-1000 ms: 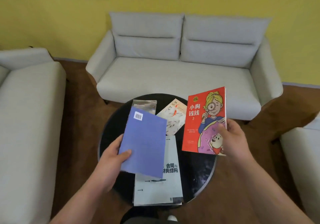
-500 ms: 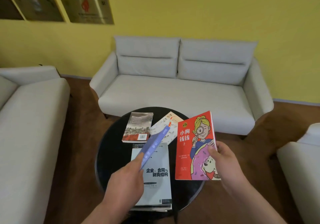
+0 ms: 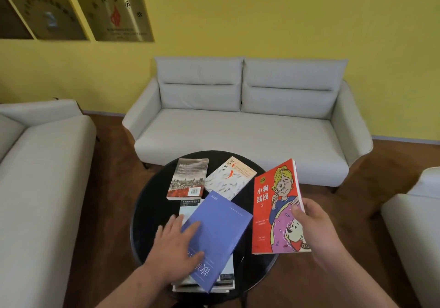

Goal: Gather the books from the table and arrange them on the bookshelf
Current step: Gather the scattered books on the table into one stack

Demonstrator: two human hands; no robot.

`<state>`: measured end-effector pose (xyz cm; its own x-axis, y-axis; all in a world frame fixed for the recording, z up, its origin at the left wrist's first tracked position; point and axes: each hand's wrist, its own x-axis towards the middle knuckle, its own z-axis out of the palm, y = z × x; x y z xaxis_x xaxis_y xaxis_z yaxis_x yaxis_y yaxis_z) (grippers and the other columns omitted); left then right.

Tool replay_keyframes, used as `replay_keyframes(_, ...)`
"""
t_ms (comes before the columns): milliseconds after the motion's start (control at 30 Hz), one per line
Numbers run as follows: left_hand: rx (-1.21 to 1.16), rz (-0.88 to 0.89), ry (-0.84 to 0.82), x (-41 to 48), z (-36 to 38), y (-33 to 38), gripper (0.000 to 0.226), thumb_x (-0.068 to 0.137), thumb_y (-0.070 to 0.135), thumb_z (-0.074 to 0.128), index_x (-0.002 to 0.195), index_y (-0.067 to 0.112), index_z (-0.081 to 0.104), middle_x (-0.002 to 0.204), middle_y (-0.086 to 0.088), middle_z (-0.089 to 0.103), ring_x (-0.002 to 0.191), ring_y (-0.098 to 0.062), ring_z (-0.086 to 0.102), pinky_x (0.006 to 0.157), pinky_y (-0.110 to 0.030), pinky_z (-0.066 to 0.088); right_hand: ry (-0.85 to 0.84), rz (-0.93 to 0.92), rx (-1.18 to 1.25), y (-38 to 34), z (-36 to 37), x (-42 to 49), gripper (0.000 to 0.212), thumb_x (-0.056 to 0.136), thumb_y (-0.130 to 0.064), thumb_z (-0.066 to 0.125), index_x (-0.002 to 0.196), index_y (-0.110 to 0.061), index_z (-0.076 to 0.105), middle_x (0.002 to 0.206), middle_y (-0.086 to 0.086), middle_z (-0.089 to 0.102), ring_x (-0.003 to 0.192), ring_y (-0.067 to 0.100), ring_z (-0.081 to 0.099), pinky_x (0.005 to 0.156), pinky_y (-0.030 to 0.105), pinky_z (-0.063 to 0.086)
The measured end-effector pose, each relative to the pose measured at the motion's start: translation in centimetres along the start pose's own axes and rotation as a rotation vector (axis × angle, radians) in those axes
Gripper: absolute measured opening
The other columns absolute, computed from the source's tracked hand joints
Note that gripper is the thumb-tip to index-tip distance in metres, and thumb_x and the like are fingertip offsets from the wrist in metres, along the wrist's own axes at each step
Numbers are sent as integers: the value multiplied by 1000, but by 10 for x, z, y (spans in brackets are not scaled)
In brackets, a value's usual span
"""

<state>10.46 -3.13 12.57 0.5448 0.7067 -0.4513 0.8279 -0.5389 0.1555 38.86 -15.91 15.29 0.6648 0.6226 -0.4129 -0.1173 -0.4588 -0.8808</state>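
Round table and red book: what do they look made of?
Round table: black, glossy top, perhaps glass or lacquered board; it throws faint reflections. Red book: a paperback, thin printed card cover with slight sheen; the pale page edges show along its right side, and the right hand holds it.

Left hand (image 3: 175,248) palm down, fingers (image 3: 190,230) straight and spread, lying flat on blue book (image 3: 221,233). Right hand (image 3: 317,229) held up, pinching red book (image 3: 273,203) at its right edge, thumb on the cover, other fingers hidden behind. Both forearms bare, entering from bottom edge.
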Motion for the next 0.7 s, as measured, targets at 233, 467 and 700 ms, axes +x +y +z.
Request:
replay_keyframes(233, 79, -74, 2, -2, 3, 12, 84, 86, 79, 39, 154, 35, 18, 135, -2, 52, 113, -18, 60, 86, -30, 52, -102, 57, 150, -3, -5, -3, 13, 101, -28, 57, 109, -18, 61, 90, 3, 79, 76, 24, 78, 62, 36, 62)
replay_keyframes(467, -591, -161, 140, 6, 27, -2, 80, 85, 53, 71, 148, 35, 25, 147, 8, 35, 133, -11, 40, 107, -36, 47, -312, 156, 186, 24, 43, 1, 24, 105, -19, 50, 128, -25, 56, 106, 7, 78, 94, 30, 77, 86, 55, 60)
replay_keyframes(700, -1334, -194, 2, 4, 18, -3, 50, 91, 23, 70, 130, 40, 43, 120, 0, 69, 100, -16, 75, 81, -38, 63, -407, 205, -11, 45, 92, -1, 20, 104, -20, 51, 123, -28, 54, 105, -1, 77, 89, 17, 77, 74, 37, 63)
